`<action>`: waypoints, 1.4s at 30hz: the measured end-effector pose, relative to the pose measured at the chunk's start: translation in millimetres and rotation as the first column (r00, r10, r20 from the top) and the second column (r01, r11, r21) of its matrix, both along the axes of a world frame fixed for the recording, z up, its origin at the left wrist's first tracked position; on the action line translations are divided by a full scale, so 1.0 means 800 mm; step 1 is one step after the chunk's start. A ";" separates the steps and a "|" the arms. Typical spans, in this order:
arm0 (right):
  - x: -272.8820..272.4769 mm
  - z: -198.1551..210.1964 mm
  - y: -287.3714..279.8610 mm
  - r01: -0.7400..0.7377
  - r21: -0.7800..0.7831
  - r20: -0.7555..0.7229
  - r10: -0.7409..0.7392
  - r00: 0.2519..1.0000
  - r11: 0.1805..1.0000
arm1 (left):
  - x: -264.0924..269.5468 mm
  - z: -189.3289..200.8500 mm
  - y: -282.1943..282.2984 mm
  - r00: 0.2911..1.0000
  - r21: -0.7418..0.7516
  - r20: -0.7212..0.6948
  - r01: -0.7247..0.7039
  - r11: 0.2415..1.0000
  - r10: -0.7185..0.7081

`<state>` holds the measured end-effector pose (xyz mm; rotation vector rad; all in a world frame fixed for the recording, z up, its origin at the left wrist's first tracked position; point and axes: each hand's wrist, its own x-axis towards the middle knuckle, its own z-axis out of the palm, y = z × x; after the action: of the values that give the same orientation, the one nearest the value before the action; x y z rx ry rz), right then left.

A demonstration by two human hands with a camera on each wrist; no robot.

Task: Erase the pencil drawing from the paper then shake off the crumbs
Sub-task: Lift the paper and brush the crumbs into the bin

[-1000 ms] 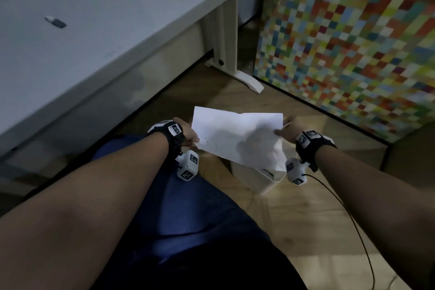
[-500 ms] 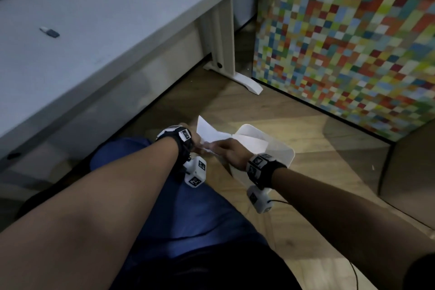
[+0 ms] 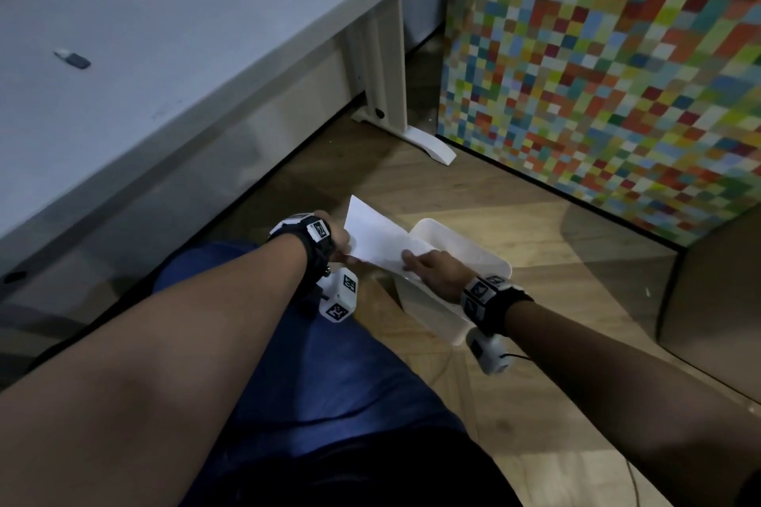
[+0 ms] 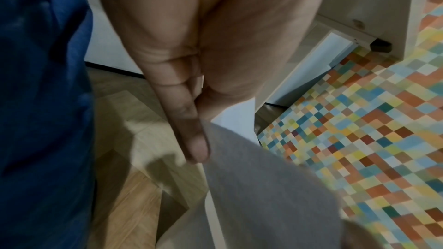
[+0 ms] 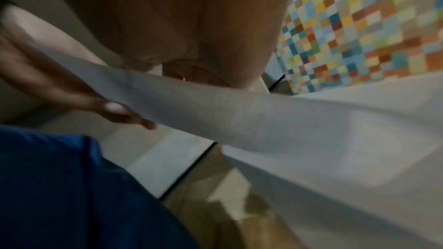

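The white paper hangs tilted over a white bin on the floor. My left hand pinches its left edge; in the left wrist view a finger lies along the sheet. My right hand rests on the sheet's upper face with its fingers laid on it, above the bin's mouth. From the right wrist, the paper stretches across, blurred, with the left hand's fingers under its far end. A small dark eraser lies on the desk.
The grey desk fills the upper left, with its white leg and foot beyond the bin. A mosaic-patterned panel stands at the right. Wooden floor surrounds the bin. My blue-clad lap is below the hands.
A second ago both hands held the sheet spread flat by its two ends. The right hand let go and came onto the paper's face; the sheet now tilts down into the bin.
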<state>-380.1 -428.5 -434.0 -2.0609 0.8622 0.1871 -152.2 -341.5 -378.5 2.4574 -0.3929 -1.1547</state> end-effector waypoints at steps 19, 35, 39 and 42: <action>0.019 -0.002 -0.005 0.045 -0.027 -0.083 -0.047 0.995 0.999 | 0.069 -0.072 -0.020 0.970 0.201 0.147 0.161 0.966 -0.192; -0.028 -0.040 -0.016 0.103 0.104 -0.298 -0.068 0.952 0.989 | 0.114 -0.110 -0.036 0.985 0.150 0.108 0.116 0.982 -0.133; 0.014 0.007 -0.005 0.079 0.038 0.036 -0.081 0.996 0.996 | 0.070 -0.072 -0.026 0.992 0.087 0.006 0.127 0.988 -0.128; 0.043 0.029 0.022 0.007 0.192 0.253 -0.056 0.966 0.981 | 0.008 -0.002 -0.014 0.987 0.046 -0.044 0.155 0.987 -0.153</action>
<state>-345.5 -410.7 -411.0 -1.8430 0.6886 -0.0167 -146.0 -352.8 -380.3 2.4784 -0.5571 -1.2881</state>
